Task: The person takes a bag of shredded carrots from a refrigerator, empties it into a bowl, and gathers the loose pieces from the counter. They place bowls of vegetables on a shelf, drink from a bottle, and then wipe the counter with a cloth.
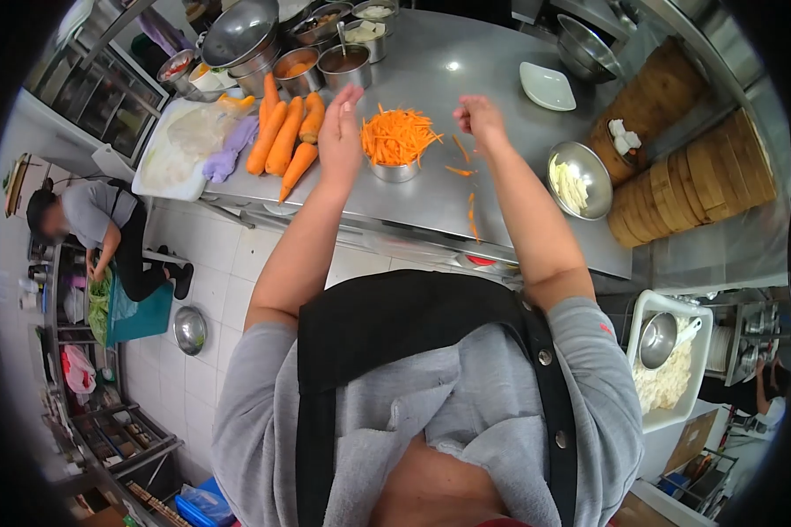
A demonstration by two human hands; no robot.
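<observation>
A small steel bowl [394,171] heaped with shredded carrot [398,136] stands on the steel counter [492,79]. My left hand [341,132] is flat and open just left of the heap, touching its side. My right hand [477,114] hovers to the right of the heap with its fingers pinched together; whether it holds shreds I cannot tell. Loose carrot strips [471,217] lie on the counter by my right forearm. Several whole peeled carrots [283,136] lie left of my left hand.
A white cutting board [169,167] with a purple cloth [228,154] sits at far left. Steel pots and containers [301,70] line the back. A steel bowl [580,180], a white dish [547,85] and bamboo steamers [690,171] are right. Another person [105,233] crouches on the floor.
</observation>
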